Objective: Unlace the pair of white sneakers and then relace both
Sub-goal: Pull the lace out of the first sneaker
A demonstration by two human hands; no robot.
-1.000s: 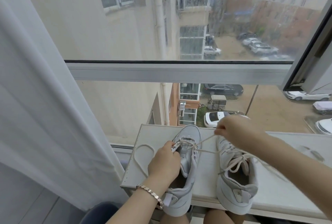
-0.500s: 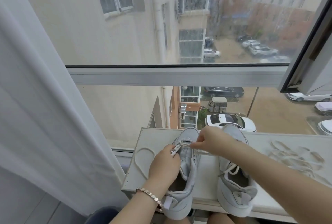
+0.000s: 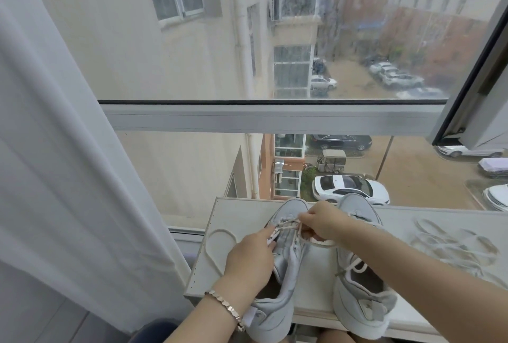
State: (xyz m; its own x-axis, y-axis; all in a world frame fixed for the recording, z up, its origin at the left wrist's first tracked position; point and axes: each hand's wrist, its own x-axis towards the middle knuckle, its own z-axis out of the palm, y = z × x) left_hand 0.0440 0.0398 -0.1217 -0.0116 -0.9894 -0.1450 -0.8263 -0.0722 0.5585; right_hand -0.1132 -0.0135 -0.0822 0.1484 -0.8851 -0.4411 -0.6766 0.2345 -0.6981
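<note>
Left hand [image 3: 248, 256], right hand [image 3: 323, 223]: fingers [image 3: 304, 217] curled.

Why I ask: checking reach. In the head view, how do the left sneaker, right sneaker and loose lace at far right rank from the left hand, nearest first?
1. Left sneaker, touching the left hand.
2. Right sneaker, alongside to the right.
3. Loose lace, far right.

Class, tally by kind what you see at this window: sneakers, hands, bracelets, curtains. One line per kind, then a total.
Sneakers: 2, left sneaker and right sneaker
Hands: 2, left hand and right hand, both pinching the lace
Bracelets: 1, bracelet
Curtains: 1, curtain
Total: 6
</note>
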